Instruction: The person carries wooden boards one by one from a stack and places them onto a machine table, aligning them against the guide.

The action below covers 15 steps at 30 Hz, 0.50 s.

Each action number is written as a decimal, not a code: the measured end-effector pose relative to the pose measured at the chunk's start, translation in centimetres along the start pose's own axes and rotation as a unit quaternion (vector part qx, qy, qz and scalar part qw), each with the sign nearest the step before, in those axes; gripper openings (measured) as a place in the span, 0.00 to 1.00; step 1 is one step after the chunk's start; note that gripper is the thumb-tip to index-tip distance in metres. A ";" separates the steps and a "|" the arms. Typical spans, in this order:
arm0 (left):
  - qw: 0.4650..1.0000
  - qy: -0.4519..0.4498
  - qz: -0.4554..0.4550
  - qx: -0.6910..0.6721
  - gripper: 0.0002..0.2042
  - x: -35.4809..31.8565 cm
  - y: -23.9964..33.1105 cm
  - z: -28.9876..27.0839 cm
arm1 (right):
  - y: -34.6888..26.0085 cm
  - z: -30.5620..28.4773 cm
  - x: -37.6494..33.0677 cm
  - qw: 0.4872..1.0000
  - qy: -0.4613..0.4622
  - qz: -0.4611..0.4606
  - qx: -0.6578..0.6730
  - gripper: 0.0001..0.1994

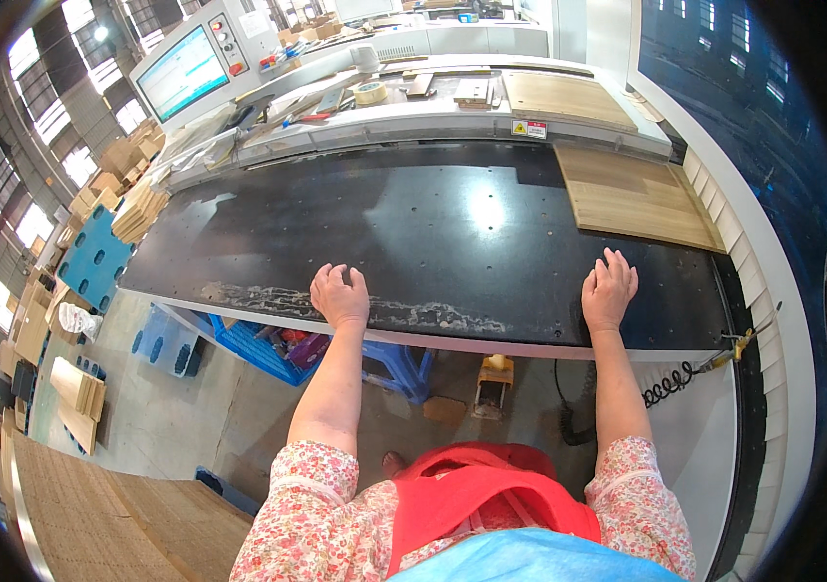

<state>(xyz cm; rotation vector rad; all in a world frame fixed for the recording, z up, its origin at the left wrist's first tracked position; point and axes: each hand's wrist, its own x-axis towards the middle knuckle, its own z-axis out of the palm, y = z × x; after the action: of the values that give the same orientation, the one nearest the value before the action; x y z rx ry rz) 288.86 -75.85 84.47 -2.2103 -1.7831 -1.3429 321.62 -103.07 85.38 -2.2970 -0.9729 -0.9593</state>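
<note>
Black machine table (433, 233) under both flat, empty hands, left (340, 296) and right (608, 289), wooden panel (632, 194) beyond the right.

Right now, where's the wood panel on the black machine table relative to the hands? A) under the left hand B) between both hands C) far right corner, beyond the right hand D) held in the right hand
C: the wood panel lies at the far right of the black table, beyond the right hand; the left hand and the right rest flat on bare table near its front edge.
</note>
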 end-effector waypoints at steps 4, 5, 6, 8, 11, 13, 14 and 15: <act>1.000 -0.007 -0.004 -0.003 0.14 0.0 0.3 -0.1 | 0.1 -0.2 0.1 1.000 -0.005 0.002 -0.003 0.10; 1.000 -0.008 -0.004 -0.003 0.14 0.0 0.2 -0.1 | 0.1 -0.1 0.0 1.000 -0.008 0.003 -0.002 0.10; 1.000 -0.009 -0.004 -0.003 0.14 0.0 0.2 -0.1 | 0.0 -0.1 0.0 1.000 -0.009 0.004 -0.001 0.10; 1.000 -0.011 -0.005 -0.002 0.14 0.0 0.1 -0.1 | -0.1 -0.1 0.0 1.000 -0.009 0.007 0.002 0.10; 1.000 -0.010 -0.003 0.003 0.14 0.0 0.1 -0.1 | 0.1 0.0 -0.1 1.000 -0.011 0.007 0.002 0.10; 1.000 -0.002 0.001 0.010 0.13 0.1 0.0 0.0 | 0.0 -0.1 0.1 1.000 -0.011 0.010 0.002 0.10; 1.000 0.001 0.005 0.010 0.13 0.0 -0.1 0.1 | 0.0 -0.1 -0.1 1.000 -0.014 0.011 0.001 0.10; 1.000 0.004 0.009 0.011 0.13 0.0 -0.2 0.1 | 0.0 0.0 -0.1 1.000 -0.011 0.008 0.004 0.10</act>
<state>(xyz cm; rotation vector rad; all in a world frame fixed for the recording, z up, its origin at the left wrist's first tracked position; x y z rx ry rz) 288.75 -75.75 84.33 -2.2016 -1.7626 -1.3207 321.54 -103.14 85.29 -2.3082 -0.9646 -0.9244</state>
